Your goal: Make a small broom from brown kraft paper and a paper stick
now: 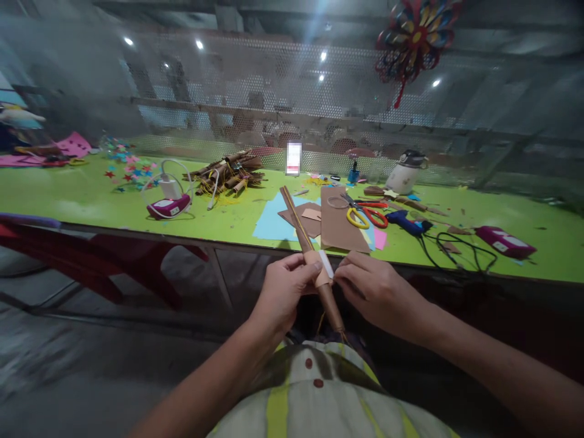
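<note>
You are gripping the brown stick in your left hand fingers while your right hand fingers are pinching its white strip; loosening either could be letting the wrap unroll.

No legible text or labels anywhere.

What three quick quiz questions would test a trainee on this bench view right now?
1. True or false: both hands grip the brown paper roll.
2. Which lies nearer the scissors: A) the blue glue gun, B) the pile of rolled sticks?
3. What colour is the table?

Key: 1 true: left hand and right hand pinch it at a pale strip. 2 A. 3 green.
</note>
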